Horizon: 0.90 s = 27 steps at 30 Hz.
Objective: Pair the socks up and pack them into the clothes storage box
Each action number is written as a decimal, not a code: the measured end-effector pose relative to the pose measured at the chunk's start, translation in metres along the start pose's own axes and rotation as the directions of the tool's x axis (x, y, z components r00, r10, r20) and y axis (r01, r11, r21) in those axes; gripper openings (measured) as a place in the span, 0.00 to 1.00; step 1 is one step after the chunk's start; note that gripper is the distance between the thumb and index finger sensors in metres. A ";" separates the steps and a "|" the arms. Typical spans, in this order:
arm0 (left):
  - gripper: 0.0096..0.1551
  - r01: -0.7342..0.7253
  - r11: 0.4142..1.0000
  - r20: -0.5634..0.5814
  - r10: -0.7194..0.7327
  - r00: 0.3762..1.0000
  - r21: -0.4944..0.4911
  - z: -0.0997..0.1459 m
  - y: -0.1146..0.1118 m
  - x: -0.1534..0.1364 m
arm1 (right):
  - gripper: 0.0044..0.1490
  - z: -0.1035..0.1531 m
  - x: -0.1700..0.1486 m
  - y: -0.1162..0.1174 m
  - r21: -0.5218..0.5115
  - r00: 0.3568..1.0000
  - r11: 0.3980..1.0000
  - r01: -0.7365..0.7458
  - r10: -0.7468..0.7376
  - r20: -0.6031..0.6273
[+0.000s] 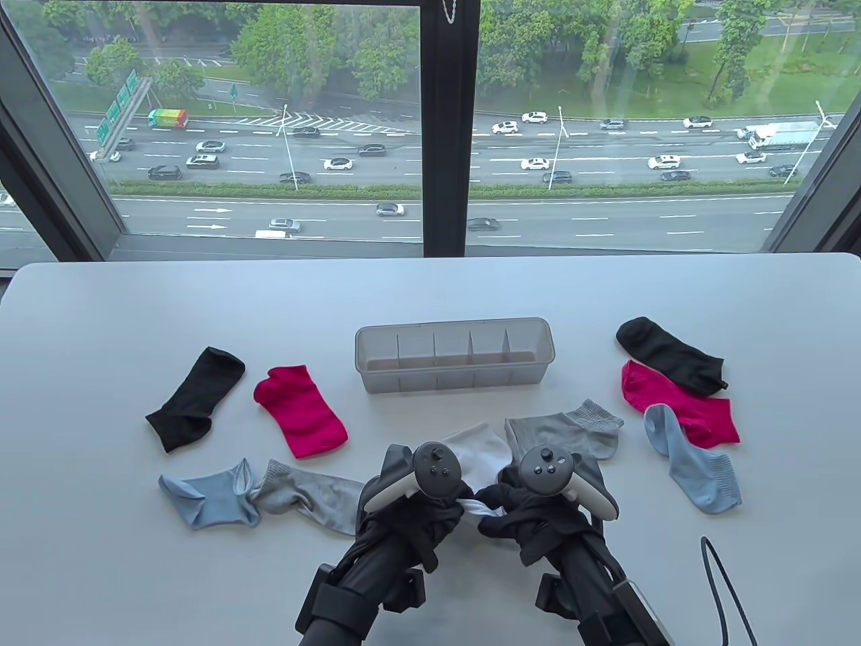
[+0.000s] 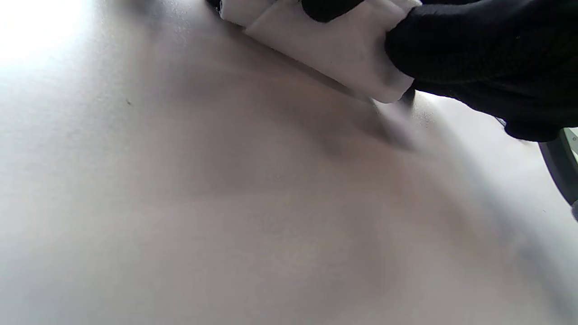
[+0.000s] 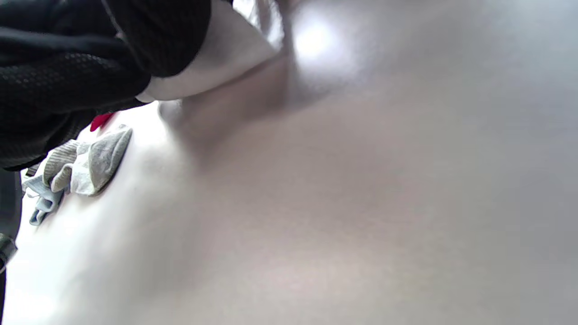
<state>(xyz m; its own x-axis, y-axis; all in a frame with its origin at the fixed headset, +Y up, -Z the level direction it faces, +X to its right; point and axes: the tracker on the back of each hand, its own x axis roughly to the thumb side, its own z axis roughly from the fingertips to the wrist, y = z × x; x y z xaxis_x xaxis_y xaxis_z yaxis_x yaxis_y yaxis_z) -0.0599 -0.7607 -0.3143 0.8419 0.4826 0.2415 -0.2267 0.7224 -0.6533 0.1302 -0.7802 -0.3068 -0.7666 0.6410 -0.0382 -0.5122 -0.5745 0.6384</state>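
Observation:
A white sock (image 1: 479, 459) lies at the table's near middle, its near end twisted between my two hands. My left hand (image 1: 430, 501) grips that end from the left, my right hand (image 1: 521, 508) from the right. The left wrist view shows white fabric (image 2: 343, 49) held in dark gloved fingers (image 2: 474, 58); the right wrist view shows the same white sock (image 3: 212, 67). The clear storage box (image 1: 454, 355) with dividers stands behind, nothing in it. Loose socks lie around: black (image 1: 195, 398), magenta (image 1: 301, 412), light blue (image 1: 208, 496) and grey (image 1: 309, 499) on the left.
On the right lie a black sock (image 1: 669, 353), a magenta sock (image 1: 679, 402), a light blue sock (image 1: 696, 465) and a grey sock (image 1: 565, 431). A black cable (image 1: 720, 585) loops at the near right. A window runs behind the table's far edge.

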 end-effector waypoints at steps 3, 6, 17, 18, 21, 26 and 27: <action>0.26 -0.058 0.996 0.013 0.059 0.998 -0.064 0.001 -0.002 -0.004 | 0.25 -0.001 0.000 0.002 -0.001 1.000 1.000 0.004 -0.004 0.002; 0.30 0.028 0.998 -0.018 -0.029 0.999 -0.055 -0.002 -0.007 0.000 | 0.25 -0.001 0.000 0.003 -0.019 1.000 1.000 -0.003 0.003 -0.001; 0.24 -0.056 0.994 0.010 0.058 0.998 -0.098 -0.001 -0.003 -0.004 | 0.23 -0.002 0.002 0.004 -0.014 1.000 1.000 -0.001 0.000 -0.024; 0.25 -0.067 0.993 0.018 0.069 0.997 -0.098 0.000 -0.003 -0.005 | 0.23 -0.002 0.002 0.004 -0.017 1.000 1.000 -0.004 0.003 -0.026; 0.32 -0.087 0.992 0.022 0.089 0.996 -0.091 0.001 -0.007 -0.004 | 0.22 -0.002 0.003 0.005 -0.019 0.999 1.000 -0.009 0.008 -0.033; 0.22 -0.057 0.997 -0.003 0.057 0.998 -0.058 0.001 -0.006 -0.002 | 0.23 -0.003 0.004 0.006 -0.044 0.999 0.999 0.003 -0.005 -0.043; 0.22 -0.067 0.996 0.002 0.067 0.998 -0.059 0.001 -0.006 -0.002 | 0.23 -0.003 0.004 0.007 -0.052 0.999 0.999 0.005 -0.007 -0.047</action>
<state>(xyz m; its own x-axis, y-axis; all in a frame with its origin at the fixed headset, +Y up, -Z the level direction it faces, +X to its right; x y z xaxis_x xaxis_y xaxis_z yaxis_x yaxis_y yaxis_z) -0.0608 -0.7660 -0.3104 0.8241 0.5306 0.1985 -0.2528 0.6580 -0.7093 0.1225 -0.7825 -0.3048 -0.7800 0.6208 -0.0787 -0.5353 -0.5969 0.5977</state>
